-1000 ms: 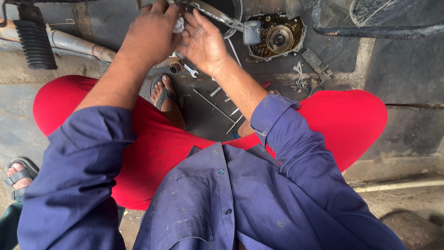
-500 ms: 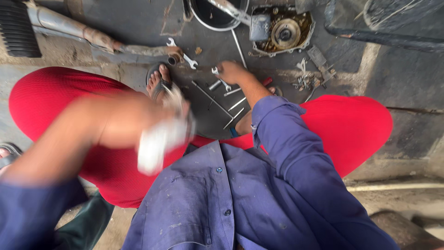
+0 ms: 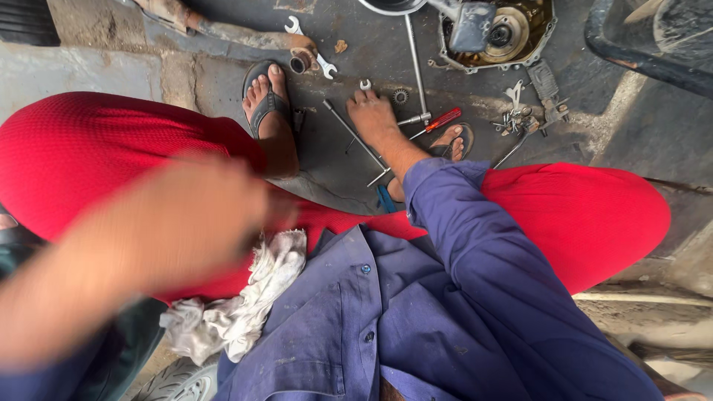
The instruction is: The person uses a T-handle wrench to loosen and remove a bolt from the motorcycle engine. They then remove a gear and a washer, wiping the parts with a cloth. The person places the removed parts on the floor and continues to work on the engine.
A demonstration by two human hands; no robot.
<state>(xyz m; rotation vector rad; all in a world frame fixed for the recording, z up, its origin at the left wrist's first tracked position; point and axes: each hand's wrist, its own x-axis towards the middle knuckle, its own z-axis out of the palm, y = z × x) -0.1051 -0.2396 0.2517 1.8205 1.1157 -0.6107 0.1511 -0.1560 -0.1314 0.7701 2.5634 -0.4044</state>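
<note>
My right hand [image 3: 373, 116] reaches down to the dark floor, palm down and fingers apart. Its fingertips are beside a small silver socket [image 3: 365, 85] and a thin metal rod [image 3: 353, 135]. I see nothing gripped in it. A red-handled screwdriver [image 3: 443, 119] lies just right of that hand, and a small gear [image 3: 401, 95] lies beyond it. My left hand [image 3: 212, 212] is a blur over my red trousers. A dirty white rag [image 3: 245, 297] lies below it on my lap, and I cannot tell whether the hand holds it.
My feet in sandals [image 3: 264, 96] rest on the floor on either side of the tools. An open engine casing [image 3: 512, 37] sits at the top right, a spanner [image 3: 324, 68] and a rusty pipe [image 3: 245, 33] at the top. Small loose parts [image 3: 516, 119] lie right.
Both hands have come down from the engine part. The right hand dropped to the tools on the floor. The left hand swung back to my lap with the rag.
</note>
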